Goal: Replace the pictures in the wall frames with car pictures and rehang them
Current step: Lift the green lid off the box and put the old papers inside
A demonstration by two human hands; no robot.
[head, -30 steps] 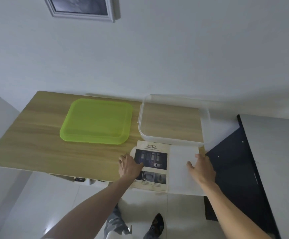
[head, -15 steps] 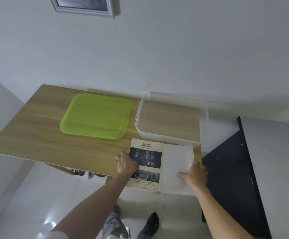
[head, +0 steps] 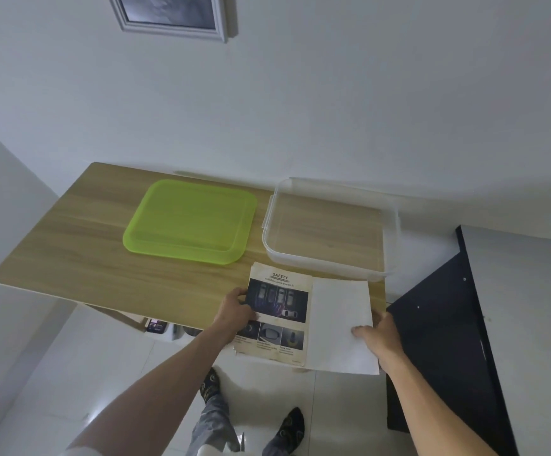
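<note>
A stack of car pictures (head: 279,311), its top sheet headed "SAFETY" with dark car photos, hangs partly over the front edge of the wooden table (head: 103,258). My left hand (head: 234,312) grips the stack's left edge. To its right a blank white sheet (head: 340,320) lies turned over, and my right hand (head: 377,334) pinches its right edge. One grey picture frame (head: 172,14) with a dark picture hangs on the wall above, cut off by the top of the view.
A lime green lid (head: 188,222) lies on the table's middle. A clear plastic box (head: 330,258) stands right of it, behind the papers. A dark cabinet (head: 438,340) stands at the right. White floor tiles and my feet show below the table edge.
Both hands have pulled the papers toward me, farther over the table's front edge. My right hand slid from on top of the white sheet to its right edge.
</note>
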